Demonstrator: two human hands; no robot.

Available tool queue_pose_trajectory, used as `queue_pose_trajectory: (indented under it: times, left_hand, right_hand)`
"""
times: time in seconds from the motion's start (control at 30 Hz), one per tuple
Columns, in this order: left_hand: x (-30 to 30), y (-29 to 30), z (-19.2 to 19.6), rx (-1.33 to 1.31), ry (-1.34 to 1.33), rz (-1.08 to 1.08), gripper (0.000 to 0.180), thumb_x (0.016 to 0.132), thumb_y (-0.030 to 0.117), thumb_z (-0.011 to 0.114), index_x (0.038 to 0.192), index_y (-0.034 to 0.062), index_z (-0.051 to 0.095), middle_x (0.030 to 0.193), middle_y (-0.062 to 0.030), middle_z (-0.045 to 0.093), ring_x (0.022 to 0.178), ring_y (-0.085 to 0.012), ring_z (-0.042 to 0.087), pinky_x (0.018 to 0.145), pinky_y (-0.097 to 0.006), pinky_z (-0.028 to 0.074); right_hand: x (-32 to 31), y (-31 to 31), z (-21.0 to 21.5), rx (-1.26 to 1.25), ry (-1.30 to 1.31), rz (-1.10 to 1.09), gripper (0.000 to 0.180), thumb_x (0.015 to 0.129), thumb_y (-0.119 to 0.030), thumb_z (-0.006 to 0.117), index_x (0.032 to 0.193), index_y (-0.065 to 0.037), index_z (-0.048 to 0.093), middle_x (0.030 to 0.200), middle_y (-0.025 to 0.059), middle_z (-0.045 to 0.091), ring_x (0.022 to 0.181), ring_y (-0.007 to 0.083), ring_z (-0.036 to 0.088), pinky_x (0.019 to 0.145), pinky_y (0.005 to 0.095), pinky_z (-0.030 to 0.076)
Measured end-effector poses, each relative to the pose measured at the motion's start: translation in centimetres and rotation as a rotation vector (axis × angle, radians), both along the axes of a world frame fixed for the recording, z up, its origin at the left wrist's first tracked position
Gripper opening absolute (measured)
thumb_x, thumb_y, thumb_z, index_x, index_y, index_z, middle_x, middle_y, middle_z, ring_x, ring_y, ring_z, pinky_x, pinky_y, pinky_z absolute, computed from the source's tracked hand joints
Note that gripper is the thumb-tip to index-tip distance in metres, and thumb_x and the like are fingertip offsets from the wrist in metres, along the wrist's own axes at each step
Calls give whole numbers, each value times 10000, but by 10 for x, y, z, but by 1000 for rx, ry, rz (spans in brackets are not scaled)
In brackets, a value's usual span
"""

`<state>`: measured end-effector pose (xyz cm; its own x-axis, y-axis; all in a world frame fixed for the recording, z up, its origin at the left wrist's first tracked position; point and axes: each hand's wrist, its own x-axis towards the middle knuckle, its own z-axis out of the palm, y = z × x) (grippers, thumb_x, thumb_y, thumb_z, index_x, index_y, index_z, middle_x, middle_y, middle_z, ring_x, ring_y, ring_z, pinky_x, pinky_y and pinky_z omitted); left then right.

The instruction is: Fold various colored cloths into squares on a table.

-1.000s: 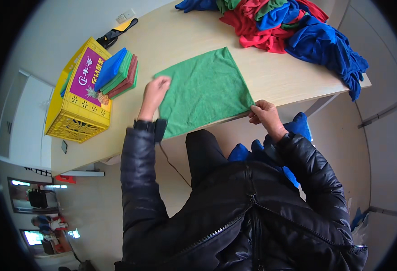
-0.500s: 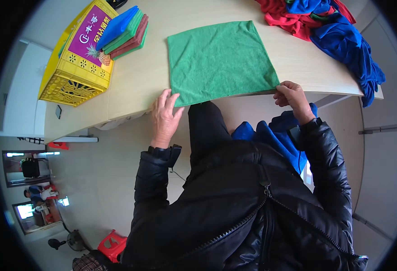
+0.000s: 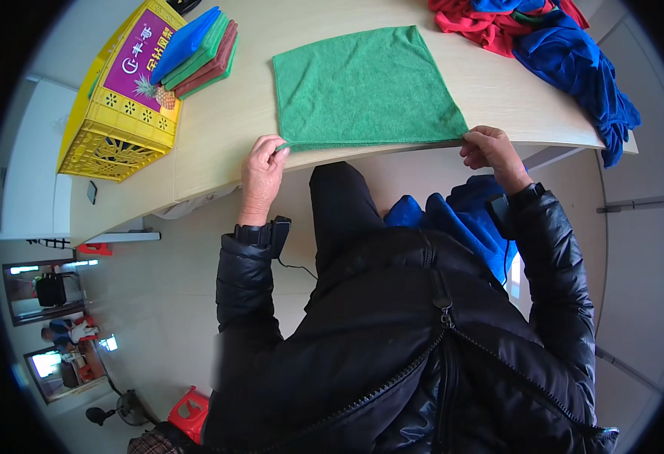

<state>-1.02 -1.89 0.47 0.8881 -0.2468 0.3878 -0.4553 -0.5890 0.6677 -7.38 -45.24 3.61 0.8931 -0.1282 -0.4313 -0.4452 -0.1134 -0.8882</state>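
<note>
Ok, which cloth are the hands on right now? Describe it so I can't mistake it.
On the pale wooden table, look at the near edge, between the yellow crate and the heap of red and blue cloths. The green cloth lies there, its near corners pinched by the left hand and right hand. It alone is spread flat and square.

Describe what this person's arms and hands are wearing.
Both arms are in shiny black padded jacket sleeves. The left hand and right hand are bare. Each wrist carries a black strapped device; a thin black cable hangs from the left one.
</note>
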Motion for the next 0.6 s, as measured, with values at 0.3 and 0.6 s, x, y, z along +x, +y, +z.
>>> queue_pose_trajectory:
  times: [0.3, 0.6]
  left_hand:
    - [8, 4, 5, 27, 47, -82, 103, 931, 13, 638, 1019, -40, 627, 991, -55, 627, 750, -113, 527, 683, -243, 454]
    - [39, 18, 46, 181, 273, -231, 152, 922, 75, 662, 1050, -7, 660, 1050, -63, 647, 856, -131, 608, 741, -258, 479]
  right_hand:
    - [0, -5, 4, -80, 13, 32, 243, 976, -261, 588, 932, -41, 681, 775, 55, 699, 651, 123, 671, 614, 232, 545]
    - [56, -33, 38, -397, 29, 252, 216, 949, -180, 586, 956, 17, 677, 799, 77, 708, 694, 144, 697, 615, 267, 555]
